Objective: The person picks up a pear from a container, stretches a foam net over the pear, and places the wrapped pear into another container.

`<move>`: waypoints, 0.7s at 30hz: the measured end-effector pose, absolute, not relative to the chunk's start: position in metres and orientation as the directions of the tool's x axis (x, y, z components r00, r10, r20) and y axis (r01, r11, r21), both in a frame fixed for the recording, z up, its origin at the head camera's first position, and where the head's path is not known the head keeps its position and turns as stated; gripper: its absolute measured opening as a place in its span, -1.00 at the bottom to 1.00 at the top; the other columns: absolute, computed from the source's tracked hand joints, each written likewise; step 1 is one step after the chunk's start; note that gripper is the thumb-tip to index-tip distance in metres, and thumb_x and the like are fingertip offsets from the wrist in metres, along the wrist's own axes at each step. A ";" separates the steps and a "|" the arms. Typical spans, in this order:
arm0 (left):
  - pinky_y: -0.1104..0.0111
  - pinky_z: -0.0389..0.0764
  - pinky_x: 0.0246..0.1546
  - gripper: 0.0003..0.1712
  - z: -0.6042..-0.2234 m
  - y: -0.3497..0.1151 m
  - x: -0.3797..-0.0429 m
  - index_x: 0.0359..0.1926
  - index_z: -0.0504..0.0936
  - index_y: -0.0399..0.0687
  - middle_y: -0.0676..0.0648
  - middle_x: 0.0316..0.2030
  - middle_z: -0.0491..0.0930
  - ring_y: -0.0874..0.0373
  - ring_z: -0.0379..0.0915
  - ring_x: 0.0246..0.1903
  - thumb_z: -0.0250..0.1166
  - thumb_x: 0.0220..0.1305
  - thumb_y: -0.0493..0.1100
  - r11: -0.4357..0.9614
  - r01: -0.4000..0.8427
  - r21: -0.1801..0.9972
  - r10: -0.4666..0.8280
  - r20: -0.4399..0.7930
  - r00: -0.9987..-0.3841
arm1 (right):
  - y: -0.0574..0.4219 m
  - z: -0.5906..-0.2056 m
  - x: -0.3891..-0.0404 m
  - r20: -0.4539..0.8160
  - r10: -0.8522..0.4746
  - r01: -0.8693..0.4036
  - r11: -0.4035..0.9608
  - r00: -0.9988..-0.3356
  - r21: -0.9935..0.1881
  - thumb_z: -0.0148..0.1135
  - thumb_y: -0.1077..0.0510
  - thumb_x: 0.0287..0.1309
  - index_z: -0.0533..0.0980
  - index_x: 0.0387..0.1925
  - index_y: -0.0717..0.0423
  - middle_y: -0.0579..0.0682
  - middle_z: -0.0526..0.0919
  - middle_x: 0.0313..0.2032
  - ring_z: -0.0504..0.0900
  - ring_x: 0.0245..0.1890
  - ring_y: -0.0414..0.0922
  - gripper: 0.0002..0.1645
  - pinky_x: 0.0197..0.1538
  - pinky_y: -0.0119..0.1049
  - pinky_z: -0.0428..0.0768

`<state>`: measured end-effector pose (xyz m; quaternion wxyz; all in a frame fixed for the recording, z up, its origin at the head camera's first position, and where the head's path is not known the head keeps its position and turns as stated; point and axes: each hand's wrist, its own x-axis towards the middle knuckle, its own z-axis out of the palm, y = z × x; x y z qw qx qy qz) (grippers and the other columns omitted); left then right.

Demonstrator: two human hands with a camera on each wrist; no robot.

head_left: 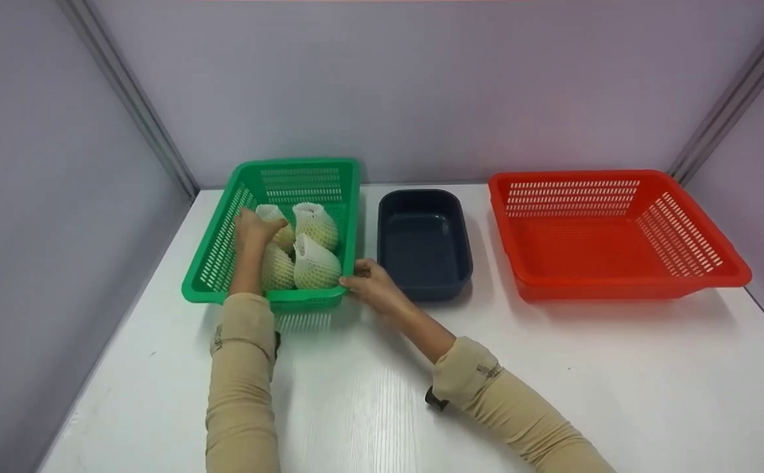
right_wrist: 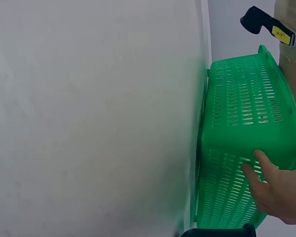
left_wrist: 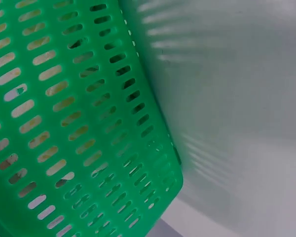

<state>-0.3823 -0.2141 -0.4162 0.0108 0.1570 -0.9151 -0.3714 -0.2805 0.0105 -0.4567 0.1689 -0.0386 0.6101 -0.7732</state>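
A green slotted basket point(head_left: 351, 230) on the left of the table holds several yellowish fruits in white foam nets point(head_left: 317, 263). My left hand point(head_left: 253, 233) reaches inside it, thumb stretched over the upper-left netted fruit point(head_left: 285, 238). Its other fingers lie toward the basket's left wall and are largely hidden, so their hold is unclear. My right hand point(head_left: 376, 289) grips the basket's front right corner, thumb at the rim. In the right wrist view, fingertips point(right_wrist: 259, 154) press the basket's outer wall. The left wrist view shows the basket's slotted side point(left_wrist: 89, 113) without the hand.
A dark blue rectangular tub point(head_left: 424, 289) stands just right of the green basket. Farther right is a larger red slotted basket point(head_left: 618, 282) with nothing in it. Pale panels point(head_left: 421, 92) enclose the white table point(head_left: 368, 407) at the back and sides.
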 end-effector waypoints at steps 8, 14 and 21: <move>-0.01 0.26 0.07 -0.22 -0.407 -0.192 -0.387 0.29 0.06 -0.41 -0.38 0.21 0.12 -0.25 0.12 0.16 0.14 0.25 -0.04 0.748 -0.185 0.638 -0.340 0.128 -0.932 | 0.015 -0.455 -0.279 -0.121 -0.302 0.160 -0.106 -0.946 -0.981 0.12 0.26 0.21 0.20 0.12 0.36 0.27 0.31 0.07 0.41 0.02 0.04 -0.49 0.11 -0.05 0.36; 0.05 0.29 0.04 -0.40 -0.404 -0.174 -0.381 0.18 0.24 -0.38 -0.34 0.11 0.22 -0.20 0.21 0.08 0.18 0.24 -0.13 0.774 -0.067 0.630 -0.314 0.290 -0.904 | 0.024 -0.455 -0.280 -0.024 -0.309 -0.006 0.096 -0.951 -0.995 0.14 0.10 0.23 0.16 0.16 0.31 0.25 0.33 0.08 0.45 -0.02 0.05 -0.40 0.02 -0.05 0.43; 0.07 0.24 0.07 -0.48 -0.395 -0.155 -0.376 0.15 0.29 -0.34 -0.32 0.13 0.21 -0.18 0.19 0.09 0.16 0.25 -0.17 0.810 0.046 0.584 -0.216 0.371 -0.903 | 0.063 -0.430 -0.289 0.100 -0.253 -0.160 0.227 -0.962 -0.961 0.11 0.10 0.25 0.20 0.17 0.32 0.20 0.46 0.03 0.52 -0.09 0.01 -0.43 -0.09 -0.24 0.50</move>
